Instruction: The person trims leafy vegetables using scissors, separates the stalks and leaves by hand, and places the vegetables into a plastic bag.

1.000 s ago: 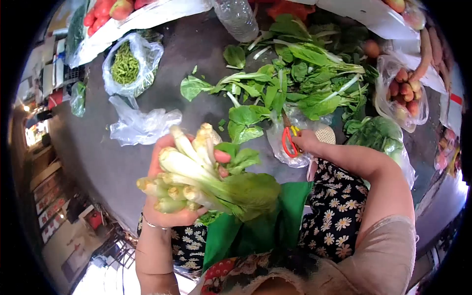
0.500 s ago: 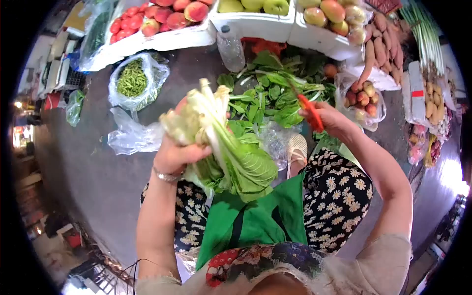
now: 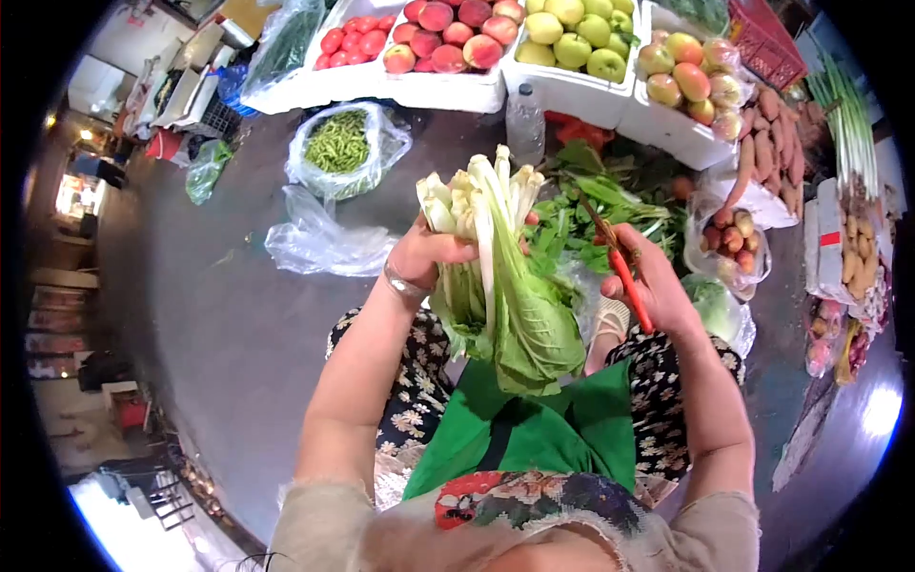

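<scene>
My left hand [image 3: 429,255] grips a bunch of leafy greens [image 3: 534,315], its fingers partly hidden behind the stalks. The pale cut stem ends point up and away from me, and the broad green leaves hang toward my lap. To the right, my right hand [image 3: 653,281] is closed around a red-handled knife [image 3: 629,286]. Its thin dark blade points up and to the left, apart from the bunch. Beyond the knife, a pile of loose green leaves [image 3: 610,205] lies on the floor. A green apron [image 3: 505,429] covers my lap under the bunch.
Foam boxes hold peaches [image 3: 453,38], green apples [image 3: 577,43] and mangoes [image 3: 691,76] along the far side. A bag of green peppers [image 3: 338,143], an empty-looking plastic bag [image 3: 329,238], a clear bottle [image 3: 525,124] and bagged fruit [image 3: 734,238] stand around on the floor.
My left hand has turned the bunch more upright, stem ends up. My right hand has brought the knife lower and closer to the bunch. The view has shifted left.
</scene>
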{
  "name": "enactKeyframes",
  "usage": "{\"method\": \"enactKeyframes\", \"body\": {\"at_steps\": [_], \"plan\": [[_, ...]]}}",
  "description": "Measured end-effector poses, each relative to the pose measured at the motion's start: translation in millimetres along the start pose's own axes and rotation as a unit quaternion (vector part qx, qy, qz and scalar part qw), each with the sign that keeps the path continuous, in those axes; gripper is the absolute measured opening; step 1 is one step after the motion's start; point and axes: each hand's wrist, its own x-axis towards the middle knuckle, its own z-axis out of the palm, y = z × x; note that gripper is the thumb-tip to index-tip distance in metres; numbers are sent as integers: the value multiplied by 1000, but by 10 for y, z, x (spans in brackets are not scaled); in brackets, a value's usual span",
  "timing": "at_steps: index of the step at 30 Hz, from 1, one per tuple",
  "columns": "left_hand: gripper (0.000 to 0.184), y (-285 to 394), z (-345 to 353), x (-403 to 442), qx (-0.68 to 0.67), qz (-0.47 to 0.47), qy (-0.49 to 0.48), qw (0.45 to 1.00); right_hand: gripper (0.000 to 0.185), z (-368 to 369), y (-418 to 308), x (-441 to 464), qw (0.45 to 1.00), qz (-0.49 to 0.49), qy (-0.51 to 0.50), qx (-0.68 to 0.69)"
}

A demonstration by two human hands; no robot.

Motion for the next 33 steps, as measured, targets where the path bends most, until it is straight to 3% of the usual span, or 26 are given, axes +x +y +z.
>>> {"method": "enactKeyframes", "body": {"at_steps": [6,8,12,20,23,33], "plan": [[89,-27,-59,91,4,-39,-2,999,87,-54,128,147,996,-27,-28,-75],[91,-70,-86,133,-39,-56,-44,997,88,-41,181,128,993,-54,-33,-95],[93,-138,-117,158,-65,-85,-64,992,90,-104,150,86,994,-27,-54,-88],[92,-170,-108,122,-99,-117,-94,984,85,-210,70,24,992,-42,-49,-111],[93,-212,-137,145,-133,-107,-115,979,82,-204,89,15,990,-78,-5,-116],[97,-209,-82,149,-109,-102,-70,986,81,-209,101,15,988,-79,8,-134]]}}
